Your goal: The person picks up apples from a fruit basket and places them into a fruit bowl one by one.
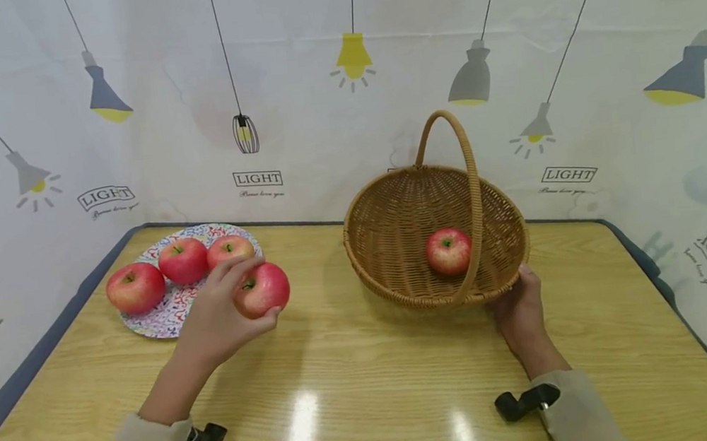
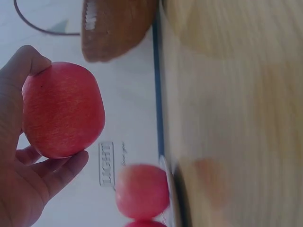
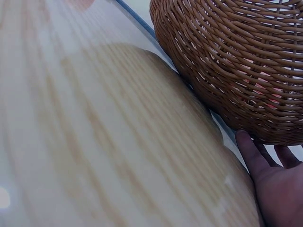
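My left hand (image 1: pixel 218 315) grips a red apple (image 1: pixel 264 289) between thumb and fingers, above the right edge of the patterned plate (image 1: pixel 168 320). In the left wrist view the same apple (image 2: pixel 64 111) sits between the thumb and fingertips. Three more apples, among them the leftmost one (image 1: pixel 136 287), lie on the plate. My right hand (image 1: pixel 522 311) holds the wicker basket (image 1: pixel 387 238) at its lower right side. Fingers (image 3: pixel 253 153) reach beneath the basket in the right wrist view. Inside the tilted basket rests one apple (image 1: pixel 449 251).
A wooden table (image 1: pixel 370 389) spreads under everything, with dark trim along its edges. White cloth walls (image 1: pixel 295 77) printed with lamps stand behind and at both sides. The basket's tall arched handle (image 1: pixel 473 187) rises above its rim.
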Demonstrator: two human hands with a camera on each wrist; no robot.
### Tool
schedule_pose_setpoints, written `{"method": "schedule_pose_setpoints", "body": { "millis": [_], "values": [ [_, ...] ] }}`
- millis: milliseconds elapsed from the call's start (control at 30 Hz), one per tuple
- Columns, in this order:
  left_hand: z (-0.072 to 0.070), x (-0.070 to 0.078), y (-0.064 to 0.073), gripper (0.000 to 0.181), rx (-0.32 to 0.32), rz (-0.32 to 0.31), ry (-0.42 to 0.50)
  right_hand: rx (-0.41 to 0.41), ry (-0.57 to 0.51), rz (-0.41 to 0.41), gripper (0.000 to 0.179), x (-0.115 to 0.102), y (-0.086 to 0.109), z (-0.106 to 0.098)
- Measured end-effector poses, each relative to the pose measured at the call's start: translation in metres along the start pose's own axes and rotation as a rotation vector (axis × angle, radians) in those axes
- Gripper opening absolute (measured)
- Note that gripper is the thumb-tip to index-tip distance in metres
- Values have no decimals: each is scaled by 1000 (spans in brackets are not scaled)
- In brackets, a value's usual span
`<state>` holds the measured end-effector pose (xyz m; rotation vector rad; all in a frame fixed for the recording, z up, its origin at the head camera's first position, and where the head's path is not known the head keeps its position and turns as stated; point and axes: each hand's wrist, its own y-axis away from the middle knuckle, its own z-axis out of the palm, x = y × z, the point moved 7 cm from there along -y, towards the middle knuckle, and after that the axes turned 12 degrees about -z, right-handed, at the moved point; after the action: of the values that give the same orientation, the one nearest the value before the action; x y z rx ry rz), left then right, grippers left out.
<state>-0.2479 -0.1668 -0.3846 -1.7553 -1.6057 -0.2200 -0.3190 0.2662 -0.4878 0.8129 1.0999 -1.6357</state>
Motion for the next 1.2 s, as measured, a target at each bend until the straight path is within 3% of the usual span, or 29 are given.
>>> {"method": "schedule_pose_setpoints", "body": {
  "millis": [300, 567, 767, 1200],
  "values": [
    [-20, -44, 1, 66, 41, -142, -69, 16, -44, 17, 72, -4, 2, 1],
    [-34, -71, 0, 71, 98, -239, -25, 21, -25, 21, 73, -2, 1, 0],
    [-39, -85, -1, 72, 79, -278, -25, 28, -31, 23, 73, -2, 1, 1],
    [-44, -110, -5, 74, 34, -328, -120, 20, -39, 39, 74, -2, 2, 3]
  ]
}}
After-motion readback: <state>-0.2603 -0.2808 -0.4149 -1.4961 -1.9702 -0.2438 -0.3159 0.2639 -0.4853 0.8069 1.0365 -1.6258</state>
